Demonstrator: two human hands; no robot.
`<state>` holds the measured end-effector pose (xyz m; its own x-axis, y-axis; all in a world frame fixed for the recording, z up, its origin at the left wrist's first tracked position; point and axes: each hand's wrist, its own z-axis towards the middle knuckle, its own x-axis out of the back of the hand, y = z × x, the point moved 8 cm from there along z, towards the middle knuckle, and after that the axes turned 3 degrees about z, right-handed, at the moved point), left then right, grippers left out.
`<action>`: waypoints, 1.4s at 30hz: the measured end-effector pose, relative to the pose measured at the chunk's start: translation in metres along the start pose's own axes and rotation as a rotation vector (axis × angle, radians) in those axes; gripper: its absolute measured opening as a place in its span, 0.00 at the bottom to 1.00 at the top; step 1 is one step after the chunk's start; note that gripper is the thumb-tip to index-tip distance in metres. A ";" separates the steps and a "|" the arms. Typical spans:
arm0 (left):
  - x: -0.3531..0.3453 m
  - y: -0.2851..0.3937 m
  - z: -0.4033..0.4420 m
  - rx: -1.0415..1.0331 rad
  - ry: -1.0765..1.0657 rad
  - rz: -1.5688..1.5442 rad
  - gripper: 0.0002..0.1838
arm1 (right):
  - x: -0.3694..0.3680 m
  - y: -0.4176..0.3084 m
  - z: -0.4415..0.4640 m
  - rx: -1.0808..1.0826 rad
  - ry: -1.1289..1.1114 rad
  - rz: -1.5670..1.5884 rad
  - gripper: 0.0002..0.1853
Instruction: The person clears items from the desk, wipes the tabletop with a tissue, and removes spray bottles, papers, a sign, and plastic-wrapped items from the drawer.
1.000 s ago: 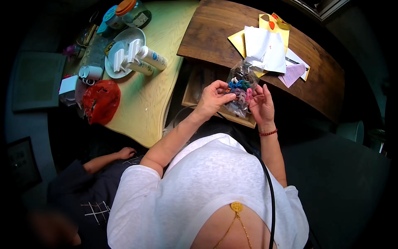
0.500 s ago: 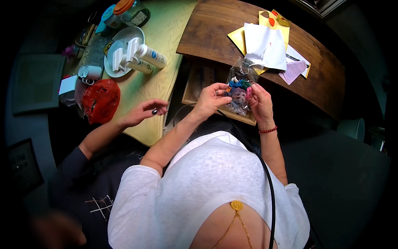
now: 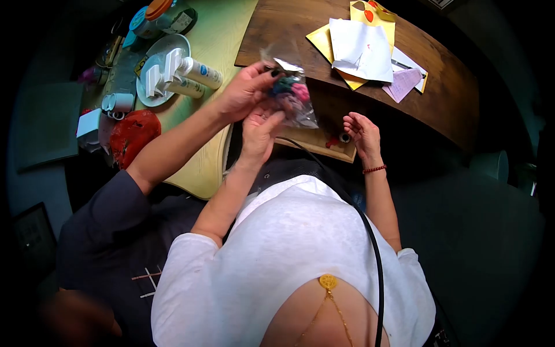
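Observation:
A clear plastic bag (image 3: 298,95) with colourful bands inside hangs above the gap between the two tables. My left hand (image 3: 260,130) pinches its lower left side. Another person's hand (image 3: 245,89) grips the same bag higher up, just above my fingers. My right hand (image 3: 363,134) is raised to the right of the bag, apart from it, with nothing in it and its fingers loosely bent. Below it, an open wooden drawer (image 3: 324,141) shows a small white roll and something red.
Papers (image 3: 361,52) and yellow envelopes lie on the dark wooden table (image 3: 289,29). On the pale table (image 3: 228,23) are two spray bottles (image 3: 199,72), a plate, jars, cups and a red bag (image 3: 134,136). A black cable (image 3: 370,231) crosses my chest.
The other person's hand has reached in from the left and taken hold of the bag. The bag has moved left and up with my left hand. My right hand has let go of it.

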<state>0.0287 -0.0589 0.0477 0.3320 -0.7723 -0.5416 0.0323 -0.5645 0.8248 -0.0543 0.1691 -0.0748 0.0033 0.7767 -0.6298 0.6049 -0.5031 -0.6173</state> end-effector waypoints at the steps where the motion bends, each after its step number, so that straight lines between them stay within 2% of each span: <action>1: 0.008 0.012 0.001 -0.042 0.098 -0.080 0.14 | 0.026 0.008 0.005 -0.010 0.099 -0.063 0.12; 2: 0.021 0.024 0.002 -0.085 0.198 -0.159 0.14 | 0.051 0.017 0.010 -0.020 0.196 -0.125 0.11; 4: 0.037 0.043 0.011 -0.074 -0.013 -0.119 0.17 | 0.097 0.046 0.018 -0.108 0.283 -0.200 0.12; 6: 0.045 0.052 0.008 -0.106 0.103 -0.050 0.18 | 0.125 0.077 0.023 -0.216 0.324 -0.286 0.11; 9: 0.061 0.033 0.002 0.018 0.120 0.030 0.15 | 0.137 0.118 0.028 -0.301 0.339 -0.363 0.10; 11: 0.086 0.005 -0.006 0.192 0.256 0.099 0.11 | 0.142 0.145 0.042 -0.323 0.321 -0.386 0.12; 12: 0.093 -0.002 -0.007 0.196 0.261 0.099 0.11 | 0.140 0.153 0.048 -0.329 0.322 -0.387 0.12; 15: 0.126 -0.029 -0.017 0.400 0.413 0.018 0.08 | 0.115 0.175 0.077 -0.270 0.215 -0.571 0.14; 19: 0.146 -0.032 -0.014 0.477 0.451 0.014 0.08 | 0.051 0.185 0.119 -0.148 0.075 -0.750 0.20; 20: 0.151 -0.030 -0.012 0.474 0.463 0.014 0.08 | 0.038 0.192 0.132 -0.155 0.065 -0.750 0.20; 22: 0.157 -0.026 -0.008 0.486 0.455 -0.028 0.07 | 0.031 0.220 0.165 -0.312 0.075 -1.069 0.24; 23: 0.159 -0.023 -0.007 0.495 0.455 -0.034 0.07 | 0.025 0.227 0.177 -0.313 0.059 -1.073 0.24; 27: 0.166 -0.017 -0.002 0.521 0.415 -0.027 0.07 | -0.017 0.249 0.221 -0.137 -0.218 -1.178 0.27; 30: 0.173 -0.023 0.003 0.578 0.396 -0.013 0.07 | -0.046 0.234 0.221 -0.107 -0.250 -1.319 0.26; 33: 0.184 -0.037 0.011 0.619 0.373 0.017 0.07 | -0.042 0.227 0.206 -0.256 -0.115 -0.945 0.20; 37: 0.180 -0.054 0.025 0.682 0.335 0.141 0.08 | -0.015 0.206 0.160 -0.376 0.093 -0.825 0.15; 38: 0.174 -0.058 0.029 0.687 0.314 0.137 0.08 | 0.003 0.208 0.154 -0.383 0.015 -0.766 0.13; 39: 0.167 -0.060 0.032 0.683 0.285 0.121 0.08 | -0.037 0.167 0.114 -0.462 -0.161 -0.658 0.12; 41: 0.158 -0.065 0.036 0.678 0.247 0.102 0.08 | -0.053 0.113 0.077 -0.314 -0.382 -0.885 0.11; 42: 0.157 -0.069 0.037 0.680 0.233 0.116 0.08 | -0.057 0.091 0.060 -0.264 -0.420 -0.839 0.11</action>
<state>0.0440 -0.1519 -0.1007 0.4926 -0.7987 -0.3456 -0.5830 -0.5977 0.5503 -0.0477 0.0564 -0.1234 -0.7632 0.6201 -0.1818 0.4402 0.2928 -0.8488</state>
